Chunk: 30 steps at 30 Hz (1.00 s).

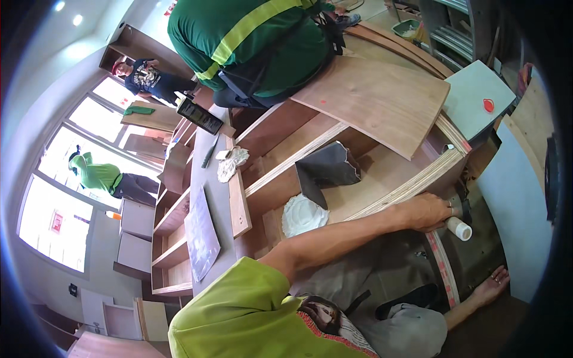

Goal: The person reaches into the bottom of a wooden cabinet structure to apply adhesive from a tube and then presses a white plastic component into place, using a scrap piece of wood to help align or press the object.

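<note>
My left hand (pixel 428 213) reaches across the wooden carcass frame (pixel 400 194), fingers closed around something I cannot make out, beside a white cylinder (pixel 461 230) and a dark metal piece (pixel 462 206). My right hand (pixel 491 281) is low at the right, fingers loosely bent and apart, near the edge of a pale panel (pixel 507 203). A red-marked strip (pixel 441 268) lies between my hands. Inside the frame are a folded dark sheet (pixel 325 170) and a white pad (pixel 304 216). A loose plywood board (pixel 376 101) rests on top.
A co-worker in green (pixel 256 53) bends over the cabinet's far side; two people (pixel 101 176) (pixel 149 77) are by the windows. A dark container (pixel 199 116), crumpled rag (pixel 233 164) and grey sheet (pixel 202 232) rest left. A light board (pixel 474 89) and ladder (pixel 447 36) stand right.
</note>
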### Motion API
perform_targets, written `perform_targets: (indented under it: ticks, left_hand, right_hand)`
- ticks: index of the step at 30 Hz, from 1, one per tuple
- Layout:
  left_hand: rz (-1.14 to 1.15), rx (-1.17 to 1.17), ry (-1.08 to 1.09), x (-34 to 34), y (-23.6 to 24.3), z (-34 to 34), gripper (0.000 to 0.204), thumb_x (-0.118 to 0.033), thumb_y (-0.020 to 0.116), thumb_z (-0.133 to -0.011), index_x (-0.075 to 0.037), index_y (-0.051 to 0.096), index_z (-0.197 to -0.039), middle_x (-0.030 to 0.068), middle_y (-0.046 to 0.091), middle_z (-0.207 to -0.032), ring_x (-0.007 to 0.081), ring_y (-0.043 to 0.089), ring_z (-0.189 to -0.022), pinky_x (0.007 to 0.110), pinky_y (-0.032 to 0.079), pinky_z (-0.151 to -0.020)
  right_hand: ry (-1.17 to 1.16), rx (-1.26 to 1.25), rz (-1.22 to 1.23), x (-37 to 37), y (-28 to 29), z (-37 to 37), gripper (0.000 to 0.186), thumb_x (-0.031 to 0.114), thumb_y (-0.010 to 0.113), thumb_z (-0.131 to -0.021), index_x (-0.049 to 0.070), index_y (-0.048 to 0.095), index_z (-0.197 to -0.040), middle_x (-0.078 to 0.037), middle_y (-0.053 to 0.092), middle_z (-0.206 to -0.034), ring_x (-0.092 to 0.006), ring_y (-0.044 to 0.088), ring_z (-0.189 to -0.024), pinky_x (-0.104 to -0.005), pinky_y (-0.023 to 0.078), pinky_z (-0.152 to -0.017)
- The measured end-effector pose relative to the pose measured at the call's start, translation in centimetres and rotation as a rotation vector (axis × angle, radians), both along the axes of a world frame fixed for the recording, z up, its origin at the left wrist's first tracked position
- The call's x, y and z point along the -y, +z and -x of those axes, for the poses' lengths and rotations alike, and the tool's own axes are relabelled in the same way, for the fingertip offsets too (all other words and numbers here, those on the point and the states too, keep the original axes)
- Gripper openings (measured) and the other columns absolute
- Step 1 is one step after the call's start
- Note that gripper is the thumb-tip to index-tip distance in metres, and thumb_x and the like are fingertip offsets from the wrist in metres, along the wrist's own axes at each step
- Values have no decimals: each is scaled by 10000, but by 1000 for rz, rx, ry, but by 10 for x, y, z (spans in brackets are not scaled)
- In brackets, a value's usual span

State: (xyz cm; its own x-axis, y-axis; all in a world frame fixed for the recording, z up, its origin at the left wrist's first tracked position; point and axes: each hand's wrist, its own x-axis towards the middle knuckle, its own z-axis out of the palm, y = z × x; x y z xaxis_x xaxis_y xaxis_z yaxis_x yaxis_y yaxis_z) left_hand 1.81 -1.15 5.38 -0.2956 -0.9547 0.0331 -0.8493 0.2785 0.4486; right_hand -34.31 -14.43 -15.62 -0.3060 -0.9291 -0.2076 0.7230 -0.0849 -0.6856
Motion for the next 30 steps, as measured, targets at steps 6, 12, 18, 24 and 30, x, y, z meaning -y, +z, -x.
perform_targets:
  ticks: [6,12,18,24,30]
  left_hand:
    - [1,8,-6,5,3,-2,280,-141,637,-792,-42,515,-1023,156,603,-824,372,634,-771,464,511,-666]
    - [-16,14,-1,4,2,-3,283,-136,633,-791,-43,537,-1040,158,609,-841,372,638,-783,462,515,-667]
    - [-37,30,6,5,5,0,302,-133,633,-788,-43,538,-1061,162,614,-862,372,641,-801,466,516,-685]
    - [-46,10,17,2,3,2,310,-132,633,-788,-43,530,-1066,165,613,-870,374,641,-821,467,515,-704]
    - [-67,21,13,1,0,-1,282,-128,598,-804,-47,531,-1066,165,623,-907,375,641,-841,480,514,-728]
  right_hand:
    - [-10,-173,-15,-1,5,2,349,220,471,-980,-85,480,-1150,-141,490,-1047,-255,493,-1045,-411,399,-1050]
    - [1,-296,32,4,-17,16,305,222,453,-980,-71,501,-1048,-119,480,-990,-239,495,-994,-423,401,-1035]
    - [28,-117,-29,21,-32,37,231,176,515,-931,-46,537,-871,-98,497,-855,-257,548,-903,-411,459,-963]
    - [91,-53,7,16,-22,27,161,169,519,-907,31,522,-824,-46,460,-759,-176,481,-776,-403,457,-922]
    - [118,-28,-12,-5,-26,13,161,184,520,-907,56,515,-809,-23,436,-731,-159,459,-744,-388,460,-904]
